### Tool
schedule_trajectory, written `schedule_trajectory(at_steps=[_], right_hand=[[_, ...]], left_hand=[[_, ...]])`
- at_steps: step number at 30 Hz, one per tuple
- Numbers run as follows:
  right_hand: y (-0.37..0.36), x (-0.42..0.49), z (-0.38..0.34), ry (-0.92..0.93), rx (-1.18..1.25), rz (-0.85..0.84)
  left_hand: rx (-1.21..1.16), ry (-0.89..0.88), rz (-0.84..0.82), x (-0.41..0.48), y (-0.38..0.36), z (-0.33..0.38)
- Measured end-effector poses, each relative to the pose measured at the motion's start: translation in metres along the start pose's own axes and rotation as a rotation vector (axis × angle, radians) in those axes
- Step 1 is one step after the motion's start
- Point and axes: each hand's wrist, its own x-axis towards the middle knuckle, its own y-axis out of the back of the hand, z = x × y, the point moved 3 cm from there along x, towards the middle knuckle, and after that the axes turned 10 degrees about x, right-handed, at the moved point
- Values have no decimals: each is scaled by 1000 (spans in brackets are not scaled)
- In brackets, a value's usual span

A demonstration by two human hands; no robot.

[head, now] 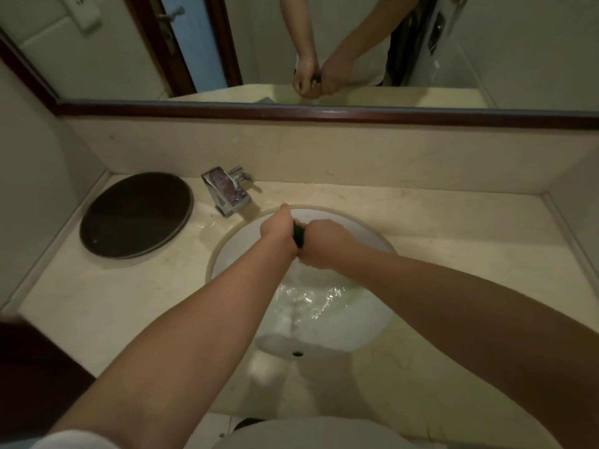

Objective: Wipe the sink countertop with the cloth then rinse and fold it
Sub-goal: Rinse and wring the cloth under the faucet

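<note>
A dark green cloth (pixel 299 234) is bunched between both my hands above the white sink basin (pixel 372 319). My left hand (pixel 278 229) grips its left end and my right hand (pixel 321 243) grips its right end, fists close together. Only a narrow strip of the cloth shows between them. Water runs down from the cloth and splashes in the bottom of the basin. The beige stone countertop (pixel 470 254) surrounds the sink.
A chrome faucet (pixel 228 192) stands at the back left of the basin. A round dark tray (pixel 136 215) lies on the counter's left side. A mirror (pixel 324 43) with a dark wooden frame runs along the back wall and reflects my hands.
</note>
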Motion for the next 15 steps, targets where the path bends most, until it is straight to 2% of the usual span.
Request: schedule_trajectory(at_steps=[1,3,5,7,9,12,14,15], right_hand=[[1,2,4,-36,24,-97],[12,4,17,-152,239,-274],[24,0,32,-262,509,-373],[28,-5,42,-322,675,-448],[30,-8,47,-356,792,-513],[33,-12,43,-336,904,-627],[37,-17,34,-273,887,-707],[38,-18,30,-247,882,-748]], left_hand=[[20,-36,-52,-2,0,1],[108,-119,-174,-6,2,3],[177,-216,-290,-15,10,4],[319,-395,-366,-25,22,8],[727,-732,-321,-34,35,13],[1354,-1434,-205,-56,37,15],[1582,-1799,-166,-64,27,13],[1628,-1871,-158,-62,20,15]])
